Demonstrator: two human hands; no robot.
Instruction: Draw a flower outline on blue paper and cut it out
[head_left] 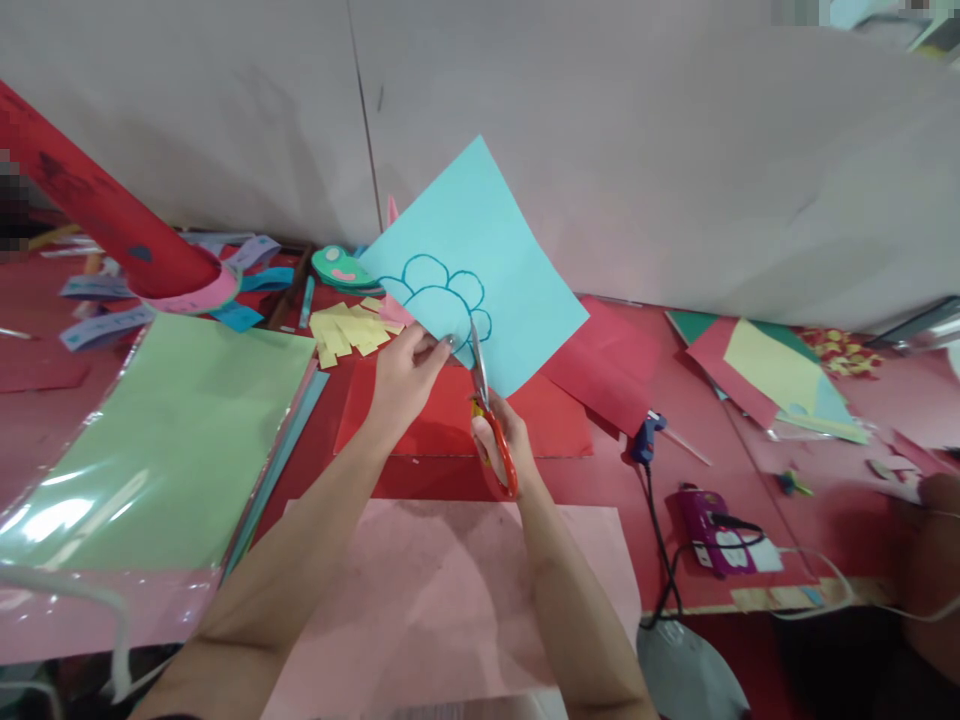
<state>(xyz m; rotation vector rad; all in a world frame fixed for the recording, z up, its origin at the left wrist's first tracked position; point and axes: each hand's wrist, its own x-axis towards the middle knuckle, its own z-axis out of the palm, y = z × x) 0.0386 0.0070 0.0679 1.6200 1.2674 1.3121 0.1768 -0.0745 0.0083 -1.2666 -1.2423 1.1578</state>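
Observation:
A light blue sheet of paper [517,260] is held up above the table, with a scalloped, flower-like outline drawn on it in dark teal. My left hand [411,372] pinches its lower left part between thumb and fingers. Orange-handled scissors [495,450] are gripped in my right hand [514,430], thumb through one loop. Their blades reach up onto the paper at the right end of the drawn outline. Below the hands lies a red sheet [555,415], and nearer me a pink sheet [450,590].
Yellow paper strips [352,328] and a green paper cutout [341,268] lie behind on the left. A plastic-wrapped green paper stack [180,430] and a red paper tube [105,210] stand left. Rightward are a glue gun [645,438], a purple power strip [712,530] and a person's arm [934,580].

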